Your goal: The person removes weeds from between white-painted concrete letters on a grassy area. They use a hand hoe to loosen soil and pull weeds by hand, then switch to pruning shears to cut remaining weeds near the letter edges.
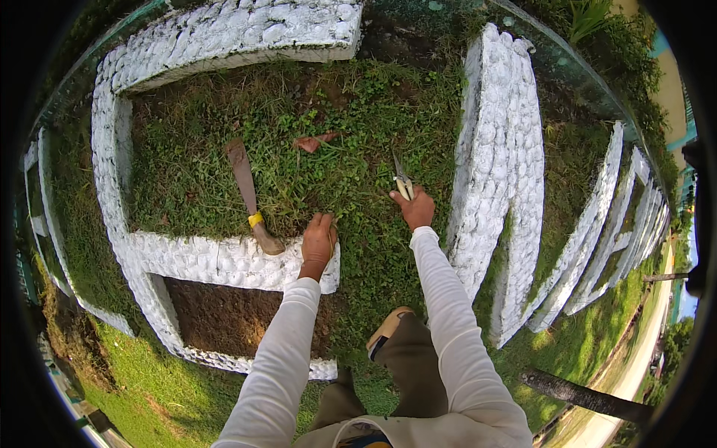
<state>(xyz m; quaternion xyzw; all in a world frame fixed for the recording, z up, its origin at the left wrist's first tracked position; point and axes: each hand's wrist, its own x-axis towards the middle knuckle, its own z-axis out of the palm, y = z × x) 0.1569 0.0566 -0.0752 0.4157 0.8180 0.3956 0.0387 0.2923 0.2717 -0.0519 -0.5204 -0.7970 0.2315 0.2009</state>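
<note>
My right hand (417,210) grips a pair of small hand shears (403,186) with cream handles. Their pointed metal blades face away from me, just above the weeds. Over the near end of a low white-painted masonry bar (218,257), my left hand (319,241) has its fingers curled around some thin grass strands (335,224); the fingertips are partly hidden. To its left lies a bolo knife (243,178), its wide rusty blade on the grass. Yellow tape wraps the neck of its wooden handle (268,239), which rests on the white bar.
Low green weeds (358,168) fill the space between raised white letter-like shapes. A tall white shape (498,140) stands close to my right hand. A dry brown leaf (313,143) lies ahead. Below the bar is brown soil (235,313). A tree trunk (582,395) is at lower right.
</note>
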